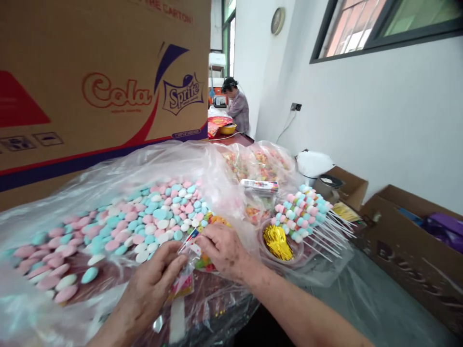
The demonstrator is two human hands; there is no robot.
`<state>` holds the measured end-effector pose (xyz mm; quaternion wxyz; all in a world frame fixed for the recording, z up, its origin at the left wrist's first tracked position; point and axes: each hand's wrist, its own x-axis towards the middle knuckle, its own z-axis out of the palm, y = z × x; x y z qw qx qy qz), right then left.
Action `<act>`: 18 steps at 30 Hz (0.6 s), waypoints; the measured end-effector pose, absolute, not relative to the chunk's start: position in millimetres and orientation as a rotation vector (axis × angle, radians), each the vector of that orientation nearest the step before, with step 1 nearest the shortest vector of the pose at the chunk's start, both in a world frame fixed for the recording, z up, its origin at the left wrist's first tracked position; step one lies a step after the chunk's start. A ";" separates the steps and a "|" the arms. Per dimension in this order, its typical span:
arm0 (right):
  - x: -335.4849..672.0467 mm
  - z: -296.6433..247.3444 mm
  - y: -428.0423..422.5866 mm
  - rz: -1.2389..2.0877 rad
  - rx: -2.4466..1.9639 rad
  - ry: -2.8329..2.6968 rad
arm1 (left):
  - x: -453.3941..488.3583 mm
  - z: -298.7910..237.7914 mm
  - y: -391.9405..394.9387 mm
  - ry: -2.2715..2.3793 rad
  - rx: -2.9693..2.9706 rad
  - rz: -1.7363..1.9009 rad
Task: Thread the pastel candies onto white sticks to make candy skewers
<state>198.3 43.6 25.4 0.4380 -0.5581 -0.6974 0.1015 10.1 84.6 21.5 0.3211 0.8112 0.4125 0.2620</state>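
My left hand is closed on a small clear printed plastic bag, thumb and fingers pinching its side. On the same bag's upper edge, the curled fingers of my right hand are closed. Just behind my hands lie colourful gummy candies, partly covered by my right hand. A wide heap of pink, blue and white marshmallow-like discs spreads to the left on a clear plastic sheet. Right of my right hand, gold twist ties fill a round tub. Candy skewers on white sticks are stacked beside it.
A large cardboard carton rises at the back left. Bagged colourful candies and a pack of printed wrappers lie beyond my right hand. Open boxes stand at right. Another person works at a far table.
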 end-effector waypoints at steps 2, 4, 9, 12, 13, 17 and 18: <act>198.9 29.2 42.8 0.203 -1.429 -1.737 | 8.9 18.3 88.3 1.025 2.170 0.718; 198.3 33.7 40.6 0.154 -1.439 -1.767 | 8.0 15.0 91.1 0.983 2.242 0.774; 224.0 49.8 21.3 -0.012 -1.348 -1.758 | 4.4 6.8 98.8 0.987 2.285 0.870; 281.5 57.5 -5.5 -0.285 -1.457 -1.536 | -0.2 7.0 102.4 1.021 2.269 0.880; 305.6 58.8 -16.6 -0.384 -1.547 -1.492 | -1.9 7.8 103.2 1.024 2.259 0.870; 390.2 53.6 -62.0 -0.807 -2.157 -1.563 | -4.0 9.4 103.3 1.003 2.201 0.805; 403.6 49.1 -71.7 -0.852 -2.280 -1.609 | -2.8 9.5 102.1 0.999 2.187 0.798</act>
